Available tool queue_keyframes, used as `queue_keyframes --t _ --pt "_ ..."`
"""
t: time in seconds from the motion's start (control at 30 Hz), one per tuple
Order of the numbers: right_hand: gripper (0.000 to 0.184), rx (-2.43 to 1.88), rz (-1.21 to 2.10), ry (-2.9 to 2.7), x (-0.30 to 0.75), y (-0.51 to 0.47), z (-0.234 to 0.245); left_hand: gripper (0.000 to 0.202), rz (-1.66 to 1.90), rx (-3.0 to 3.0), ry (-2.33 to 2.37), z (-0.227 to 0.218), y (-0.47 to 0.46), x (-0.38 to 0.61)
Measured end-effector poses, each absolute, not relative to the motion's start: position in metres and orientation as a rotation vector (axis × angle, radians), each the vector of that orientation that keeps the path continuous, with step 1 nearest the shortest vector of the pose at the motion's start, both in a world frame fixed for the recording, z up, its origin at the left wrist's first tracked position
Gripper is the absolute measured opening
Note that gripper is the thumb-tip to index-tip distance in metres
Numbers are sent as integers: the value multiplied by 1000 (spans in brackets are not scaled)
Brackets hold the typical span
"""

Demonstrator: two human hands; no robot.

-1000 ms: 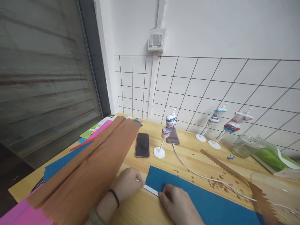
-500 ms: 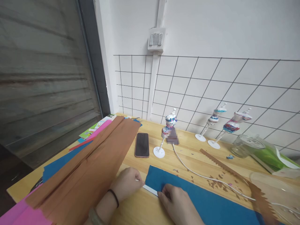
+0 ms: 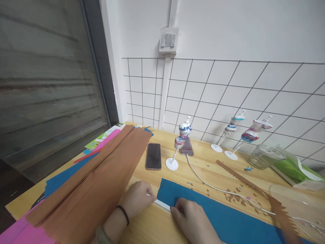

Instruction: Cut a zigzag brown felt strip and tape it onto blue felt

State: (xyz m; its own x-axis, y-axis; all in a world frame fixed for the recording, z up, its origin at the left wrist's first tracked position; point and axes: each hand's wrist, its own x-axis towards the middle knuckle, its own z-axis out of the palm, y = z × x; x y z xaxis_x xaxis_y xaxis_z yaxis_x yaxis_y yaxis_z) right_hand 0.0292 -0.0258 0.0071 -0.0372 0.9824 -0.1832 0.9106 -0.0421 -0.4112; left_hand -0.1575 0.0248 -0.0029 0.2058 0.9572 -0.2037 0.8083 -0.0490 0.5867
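Note:
A narrow white strip (image 3: 163,205), possibly tape, lies along the near edge of a blue crepe-like sheet (image 3: 228,220). Its left end is pinched between the thumb and finger of my left hand (image 3: 140,197), by the sheet's left corner. My right hand (image 3: 190,217) rests on the sheet with curled fingers, its thumb pressing the strip's other visible end. Whatever part of the strip runs under the right hand is hidden.
Brown sheets (image 3: 101,176) lie over blue and pink ones on the left. Behind my hands are a phone (image 3: 153,156) and a small wrapped dress form (image 3: 172,164). Two more forms, a glass jar (image 3: 261,157), a white cable (image 3: 215,187) and brown scraps (image 3: 236,198) lie rightward.
Both hands keep nearly the same pose on the white strip. The camera view has shifted very slightly; nothing else visibly moves.

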Motion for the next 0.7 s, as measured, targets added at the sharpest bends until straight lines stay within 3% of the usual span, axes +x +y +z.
queue_keyframes --t 0.7 --pt "22 -2130 609 -2073 25 -22 12 8 328 1869 1672 1 22 -156"
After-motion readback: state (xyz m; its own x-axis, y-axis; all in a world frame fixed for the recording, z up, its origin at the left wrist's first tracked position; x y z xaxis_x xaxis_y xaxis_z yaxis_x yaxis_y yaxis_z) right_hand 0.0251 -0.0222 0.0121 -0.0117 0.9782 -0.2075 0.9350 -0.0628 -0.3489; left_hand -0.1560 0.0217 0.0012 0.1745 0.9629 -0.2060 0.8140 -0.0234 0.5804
